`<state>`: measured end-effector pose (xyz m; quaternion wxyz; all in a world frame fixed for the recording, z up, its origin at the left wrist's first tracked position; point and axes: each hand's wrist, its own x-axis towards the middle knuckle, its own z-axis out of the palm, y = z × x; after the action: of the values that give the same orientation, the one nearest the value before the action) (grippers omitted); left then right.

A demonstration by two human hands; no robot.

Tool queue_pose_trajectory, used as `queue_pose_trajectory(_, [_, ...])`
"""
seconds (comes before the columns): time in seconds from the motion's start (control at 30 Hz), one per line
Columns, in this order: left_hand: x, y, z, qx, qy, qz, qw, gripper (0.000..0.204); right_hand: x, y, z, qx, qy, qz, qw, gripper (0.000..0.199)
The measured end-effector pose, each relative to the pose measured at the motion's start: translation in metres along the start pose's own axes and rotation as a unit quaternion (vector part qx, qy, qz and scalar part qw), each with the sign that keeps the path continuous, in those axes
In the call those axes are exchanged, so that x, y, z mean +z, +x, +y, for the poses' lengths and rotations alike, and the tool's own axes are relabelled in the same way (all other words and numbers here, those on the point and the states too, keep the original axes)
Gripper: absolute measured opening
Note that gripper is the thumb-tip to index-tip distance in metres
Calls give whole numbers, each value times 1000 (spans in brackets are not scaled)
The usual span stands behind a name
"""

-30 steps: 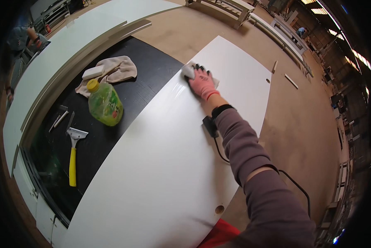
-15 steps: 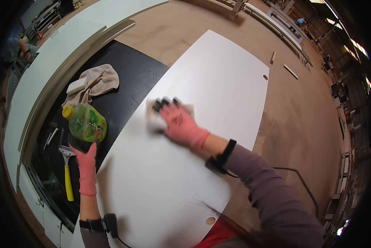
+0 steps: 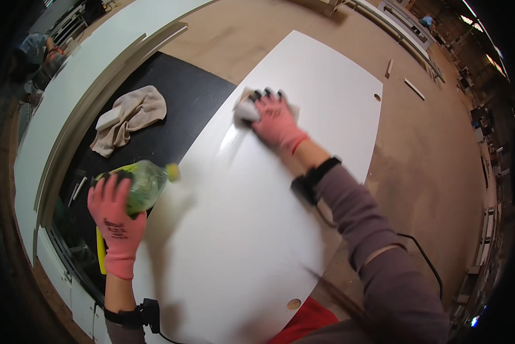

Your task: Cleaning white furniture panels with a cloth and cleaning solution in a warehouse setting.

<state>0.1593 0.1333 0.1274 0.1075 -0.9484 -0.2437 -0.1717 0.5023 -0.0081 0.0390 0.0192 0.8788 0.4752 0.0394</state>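
Head view: blurred cloth [image 3: 245,112], seemingly under right hand [image 3: 276,121]

Left hand [image 3: 116,211] curled, right hand [image 3: 276,119] farther forward

Head-worn fisheye view, looking down and ahead, close above a white panel [image 3: 252,206]
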Motion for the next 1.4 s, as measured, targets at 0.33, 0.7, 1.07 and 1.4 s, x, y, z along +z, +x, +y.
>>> queue_pose_trajectory(0.33, [-20,16,22,159,16,-85,984,38,25,21,3,-72,86,25,993,54])
queue_pose_trajectory(0.7, [-61,-47,-20,90,51,-156,982,32,3,-44,-124,-207,110,13,972,56])
queue_pose_trajectory(1.07, [-133,-310,-89,-276,22,-12,961,49,-37,-202,-352,-332,301,-21,894,69])
queue_pose_trajectory(1.4, [-197,-571,-117,-624,-131,183,748,60,-18,-453,-605,-594,403,25,696,64])
